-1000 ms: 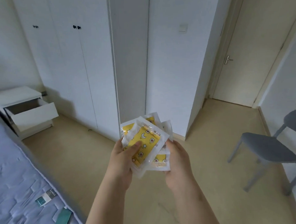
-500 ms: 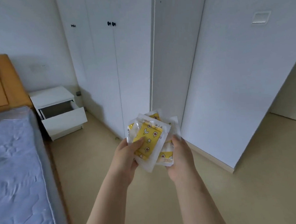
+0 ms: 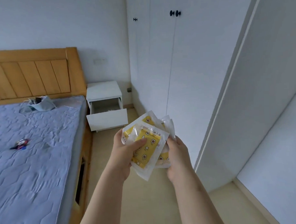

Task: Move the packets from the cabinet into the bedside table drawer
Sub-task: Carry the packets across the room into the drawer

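We hold the clear-wrapped yellow packets (image 3: 147, 145), left hand (image 3: 127, 152) and right hand (image 3: 178, 154) curled round them; reaching the open drawer (image 3: 107, 120) of the white bedside table (image 3: 103, 90) remains.

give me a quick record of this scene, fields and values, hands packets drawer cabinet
left hand: left hand grips the packets, thumb across the top one
right hand: right hand holds the packets at their right edge
packets: yellow with white borders, several fanned out, held between both hands
drawer: drawer pulled open in the bedside table, beside the bed
cabinet: cabinet doors shut, right of the bedside table
task state: packets not yet in the drawer
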A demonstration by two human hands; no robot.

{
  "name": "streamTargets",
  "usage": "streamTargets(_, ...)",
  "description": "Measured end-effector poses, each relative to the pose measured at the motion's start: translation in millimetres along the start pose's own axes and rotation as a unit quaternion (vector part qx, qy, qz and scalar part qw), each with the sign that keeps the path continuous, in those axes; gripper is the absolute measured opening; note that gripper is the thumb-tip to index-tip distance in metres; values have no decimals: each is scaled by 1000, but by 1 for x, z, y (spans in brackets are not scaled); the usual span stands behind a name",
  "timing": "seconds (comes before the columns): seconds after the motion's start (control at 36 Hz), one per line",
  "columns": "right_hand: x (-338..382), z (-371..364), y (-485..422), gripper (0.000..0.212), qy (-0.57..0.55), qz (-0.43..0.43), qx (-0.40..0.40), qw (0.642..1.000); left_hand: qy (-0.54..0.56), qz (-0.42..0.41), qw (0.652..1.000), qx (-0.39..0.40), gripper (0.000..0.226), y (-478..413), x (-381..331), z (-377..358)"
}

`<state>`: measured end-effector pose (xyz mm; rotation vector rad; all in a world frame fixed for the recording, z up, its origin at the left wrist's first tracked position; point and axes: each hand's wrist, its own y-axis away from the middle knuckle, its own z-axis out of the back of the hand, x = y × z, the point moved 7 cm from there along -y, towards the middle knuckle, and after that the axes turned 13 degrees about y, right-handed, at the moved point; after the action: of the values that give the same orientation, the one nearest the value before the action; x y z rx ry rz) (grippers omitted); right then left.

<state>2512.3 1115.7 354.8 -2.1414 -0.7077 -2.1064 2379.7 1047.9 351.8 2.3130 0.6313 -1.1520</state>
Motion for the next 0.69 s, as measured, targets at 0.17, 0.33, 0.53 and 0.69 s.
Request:
streamTargets(0.17,-4,-52,-87,28,11,-43,39,998,50,-20,989,-136,40,-79,-17,41)
streamTargets(0.33,11,-110,-184,25,17,-44,34,998,79,-54,973,-212,26,-174,-50,73)
streamTargets(0.53,58,-197,-290,23,-12,-46,39,998,110,-83,962,-234,33,-293,-122,97)
streamTargets(0.69,77,-238,-363,21,-34,-56,22,998,123,-92,952,-264,21,-375,-159,123)
